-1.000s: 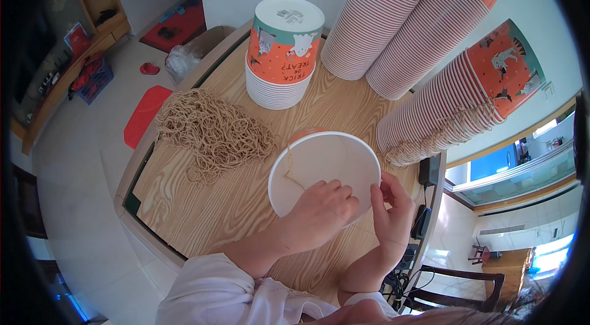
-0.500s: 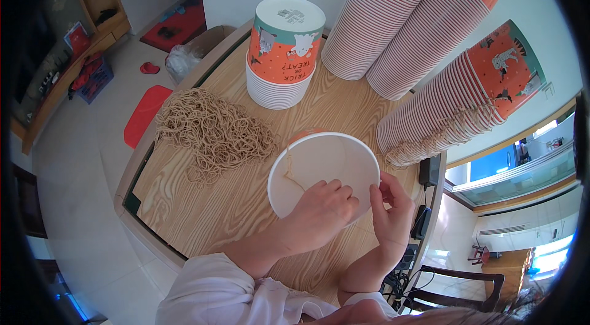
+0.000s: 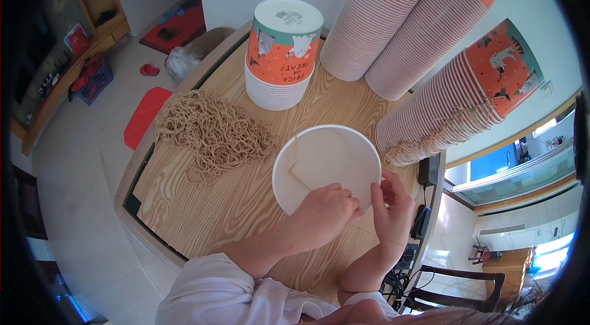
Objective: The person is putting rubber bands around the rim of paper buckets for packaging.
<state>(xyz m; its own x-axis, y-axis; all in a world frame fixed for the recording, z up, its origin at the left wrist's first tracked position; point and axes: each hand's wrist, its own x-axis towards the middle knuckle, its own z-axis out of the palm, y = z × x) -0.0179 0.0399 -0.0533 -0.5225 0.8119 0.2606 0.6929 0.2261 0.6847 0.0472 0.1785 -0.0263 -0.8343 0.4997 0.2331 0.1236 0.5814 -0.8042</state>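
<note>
A white-lined paper bucket (image 3: 347,156) stands on the wooden table in front of me, its mouth turned up toward me. My left hand (image 3: 326,211) is at the near rim with its fingers curled in a pinch. A tan string (image 3: 291,168) runs from near the bucket's far left rim across the opening to those fingers. At the bucket's right edge, my right hand (image 3: 393,201) pinches the rim between thumb and fingers. The fingertips of the left hand are partly hidden. A loose heap of tan strings (image 3: 212,134) lies to the left of the bucket.
Behind stands a short stack of upside-down orange buckets (image 3: 283,67). Tall stacks (image 3: 381,14) rise against the wall, and a leaning stack (image 3: 436,94) at right has strings along its side. Black adapters and cables (image 3: 402,269) hang by the right table edge, near a dark chair (image 3: 458,276).
The bucket has turned and tilted slightly, so its opening faces me more. The string inside has shifted, and the left hand has moved a little. My right hand stays at the rim.
</note>
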